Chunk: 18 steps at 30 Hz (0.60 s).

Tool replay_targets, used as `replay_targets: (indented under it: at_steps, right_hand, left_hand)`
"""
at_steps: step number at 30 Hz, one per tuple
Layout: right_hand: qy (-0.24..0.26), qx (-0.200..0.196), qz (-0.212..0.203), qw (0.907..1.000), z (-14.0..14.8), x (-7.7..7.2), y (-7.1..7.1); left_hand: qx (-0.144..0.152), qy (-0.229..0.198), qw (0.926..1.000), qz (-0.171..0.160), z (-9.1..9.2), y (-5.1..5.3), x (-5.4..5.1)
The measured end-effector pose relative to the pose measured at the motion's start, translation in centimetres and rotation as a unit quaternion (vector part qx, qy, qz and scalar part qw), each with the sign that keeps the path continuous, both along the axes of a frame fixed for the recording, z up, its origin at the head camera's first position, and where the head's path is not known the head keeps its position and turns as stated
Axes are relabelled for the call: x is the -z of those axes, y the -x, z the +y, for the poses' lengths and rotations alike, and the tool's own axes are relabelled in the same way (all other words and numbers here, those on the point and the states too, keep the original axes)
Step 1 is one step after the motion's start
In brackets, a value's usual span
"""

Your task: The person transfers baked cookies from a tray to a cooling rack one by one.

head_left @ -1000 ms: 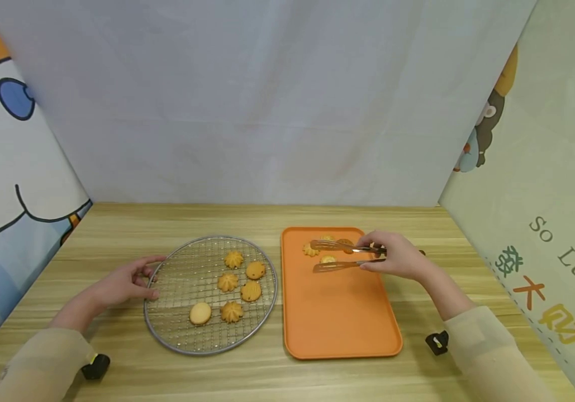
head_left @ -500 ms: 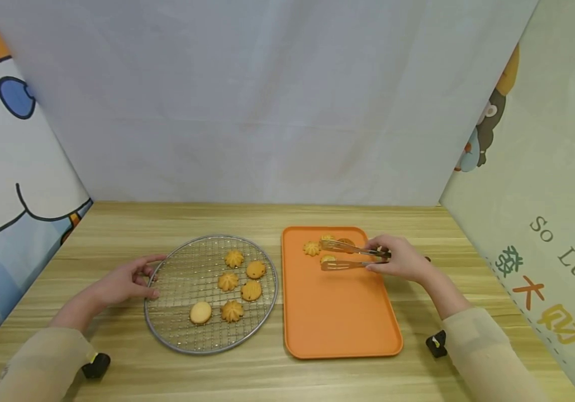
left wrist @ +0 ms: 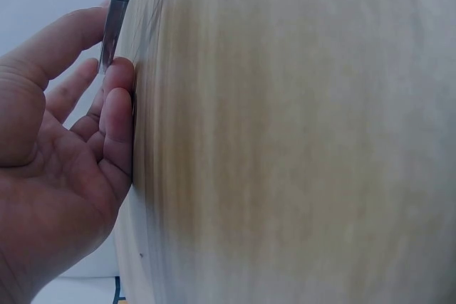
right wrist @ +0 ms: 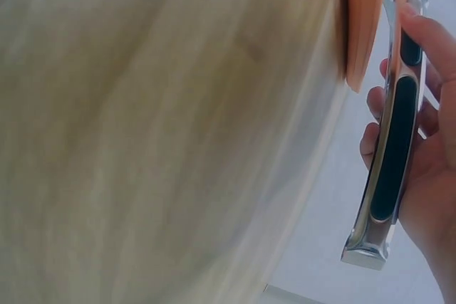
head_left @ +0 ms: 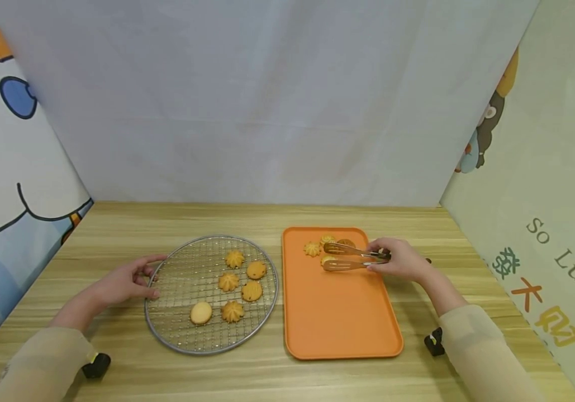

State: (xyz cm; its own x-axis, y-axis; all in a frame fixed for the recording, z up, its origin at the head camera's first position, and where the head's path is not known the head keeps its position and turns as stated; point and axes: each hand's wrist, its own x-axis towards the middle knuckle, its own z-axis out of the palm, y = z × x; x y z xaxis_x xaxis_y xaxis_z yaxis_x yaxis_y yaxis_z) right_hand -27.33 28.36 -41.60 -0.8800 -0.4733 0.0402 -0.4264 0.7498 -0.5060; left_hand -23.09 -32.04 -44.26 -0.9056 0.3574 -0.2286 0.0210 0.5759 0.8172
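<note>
My left hand [head_left: 121,282] holds the left rim of a round wire cooling rack [head_left: 181,350], thumb and fingers at the rim [left wrist: 117,16]. Several cookies lie on the rack, including a smooth pale round cookie [head_left: 200,313] and a flower-shaped cookie [head_left: 234,258]. My right hand [head_left: 399,259] grips metal tongs [right wrist: 394,147] with dark handle inserts, their arms spread apart over an orange tray [head_left: 342,318]. One light cookie [head_left: 325,259] sits by the tong tips, partly hidden. Behind are a flower-shaped cookie [head_left: 312,249], another light cookie [head_left: 328,239] and a brown round cookie [head_left: 346,243].
Rack and tray stand side by side on a wood-grain table [head_left: 247,379], a narrow gap between them. A pale curtain [head_left: 267,111] rises at the back edge. Printed cloths hang at the left and right sides.
My right hand has drawn the tongs slightly right and toward me, and their arms have come a little closer together. My left hand and the rack have stayed in place.
</note>
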Motion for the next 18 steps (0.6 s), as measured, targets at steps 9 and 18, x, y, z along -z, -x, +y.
replay_targets:
  at_steps: [9,18]
  right_hand:
    - [-0.003,-0.007,-0.012,0.9999,-0.11,-0.08,0.3]
    - [-0.002,-0.012,-0.014,0.9998,-0.14,-0.1,0.48]
  left_hand:
    - [0.002,-0.001,1.0,-0.004,0.12,-0.1,-0.29]
    - [0.001,0.002,1.0,0.0,0.14,-0.16,-0.29]
